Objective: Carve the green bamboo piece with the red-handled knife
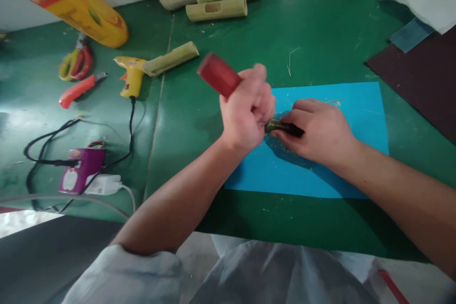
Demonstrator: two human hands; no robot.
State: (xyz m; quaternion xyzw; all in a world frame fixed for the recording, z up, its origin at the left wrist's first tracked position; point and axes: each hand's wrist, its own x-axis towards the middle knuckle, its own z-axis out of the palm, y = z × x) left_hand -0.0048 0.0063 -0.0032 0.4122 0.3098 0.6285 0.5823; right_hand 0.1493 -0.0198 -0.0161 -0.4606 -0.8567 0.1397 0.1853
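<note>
My left hand (247, 107) is closed in a fist round a tool with a thick red handle (221, 76). The handle sticks out up and to the left, slightly blurred, and the tool's working end is hidden by the fist. Close beside it, my right hand (317, 126) pinches a short olive-brown bamboo piece (276, 126) between thumb and fingers, its left end meeting the left fist. Both hands are over a blue sheet (342, 180) sprinkled with pale shavings and crumbs.
Cut bamboo tubes (217, 9) lie at the back. To the left are a yellow glue gun (133, 76) by another bamboo piece (173, 58), pliers (76, 61), a red-handled cutter (80, 91), a large bottle (81, 9) and a purple power adapter (81, 168) with cables. Dark sheets (420, 76) lie right.
</note>
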